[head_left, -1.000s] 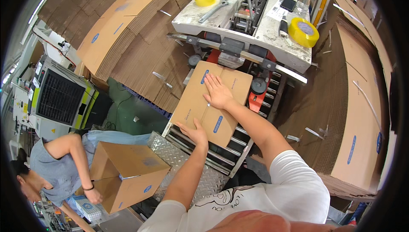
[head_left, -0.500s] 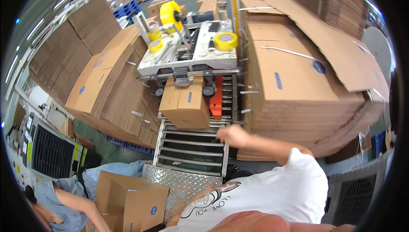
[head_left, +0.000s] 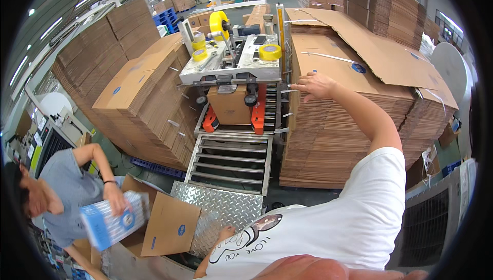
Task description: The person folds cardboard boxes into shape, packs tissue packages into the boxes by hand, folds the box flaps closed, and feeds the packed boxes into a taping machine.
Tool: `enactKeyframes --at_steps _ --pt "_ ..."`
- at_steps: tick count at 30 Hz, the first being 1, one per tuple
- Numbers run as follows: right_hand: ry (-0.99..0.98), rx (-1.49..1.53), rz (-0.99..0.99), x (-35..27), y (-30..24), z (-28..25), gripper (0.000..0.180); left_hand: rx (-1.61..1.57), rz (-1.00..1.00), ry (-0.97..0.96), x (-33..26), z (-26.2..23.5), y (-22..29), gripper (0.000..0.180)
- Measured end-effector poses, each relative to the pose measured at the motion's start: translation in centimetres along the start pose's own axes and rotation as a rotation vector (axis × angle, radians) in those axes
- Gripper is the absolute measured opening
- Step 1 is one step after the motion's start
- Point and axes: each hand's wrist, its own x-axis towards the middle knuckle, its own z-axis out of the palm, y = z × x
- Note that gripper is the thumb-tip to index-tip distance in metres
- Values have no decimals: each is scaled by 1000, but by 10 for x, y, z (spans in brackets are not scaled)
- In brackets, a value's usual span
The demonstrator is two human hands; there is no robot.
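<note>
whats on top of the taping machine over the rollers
On the taping machine: yellow tape rolls and a larger yellow roll on a holder. A cardboard box sits beneath it; the box's far end is hidden.

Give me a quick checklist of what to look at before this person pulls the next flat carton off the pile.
1. Right hand on the pile of flat cartons: ok, it rests at the top edge of the pile.
2. Left hand free: cannot tell, it is low by the shirt and mostly hidden.
3. Box out of the way: not ok, it sits inside the taping machine.
4. Roller track free for the next box: ok, nothing lies on the rollers.
5. Co-worker's hand apart from the track: ok, it holds a blue-and-white pack at an open box on the left.
</note>
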Motion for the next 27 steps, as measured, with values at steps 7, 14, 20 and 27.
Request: enactKeyframes --at_steps 7,14,20,27 --pt "202 -28 49 -6 5 -16 69 -151 -146 -63 -35 10 -7 49" --pt "388 -419 245 9 26 -22 67 -335 -159 14 -52 6 -2 49" --pt "131 -84 525 41 -56 -48 22 -563 7 112 -51 -48 67 51" --pt "580 -169 -489 -32 -271 -236 19 -111 757 741 -124 -185 259 100"
